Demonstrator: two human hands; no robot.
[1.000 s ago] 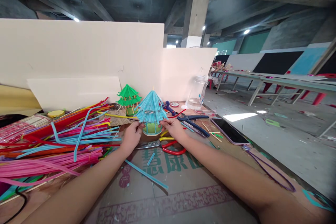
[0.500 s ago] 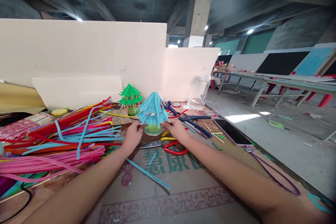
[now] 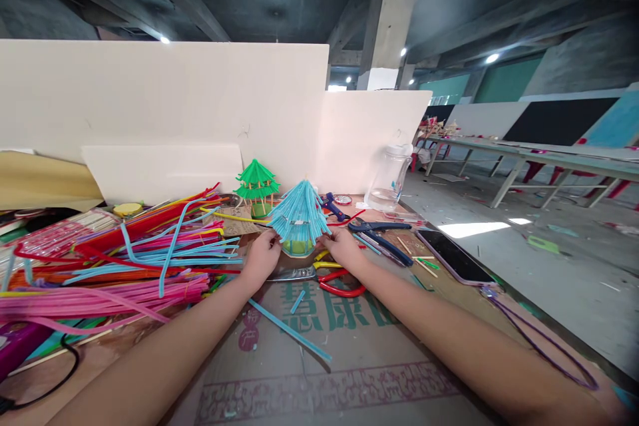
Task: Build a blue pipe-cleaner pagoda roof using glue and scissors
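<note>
A small pavilion model (image 3: 299, 213) with a pointed roof of light blue pipe cleaners and a greenish base stands in front of me. My left hand (image 3: 263, 254) grips the roof's lower left edge, its fingers closed there. At the opposite edge, my right hand (image 3: 343, 246) pinches the roof's lower right. Fingertips of both hands are partly hidden by the roof. Behind it to the left is a second pavilion model (image 3: 257, 183) with a two-tiered green roof. Red-handled scissors (image 3: 342, 286) lie just below my right hand, and cut blue pipe cleaner pieces (image 3: 292, 329) lie nearer me.
Bundles of coloured pipe cleaners (image 3: 150, 259) cover the left side. To the right lie blue-handled pliers (image 3: 384, 243) and a phone (image 3: 454, 256) with a strap. A clear plastic jug (image 3: 389, 176) stands before the white board (image 3: 200, 100). Printed cardboard (image 3: 359, 339) covers the tabletop.
The whole view has shifted, so things sit a little further right. The blue roof leans slightly more toward me, with both hands still at its edges.
</note>
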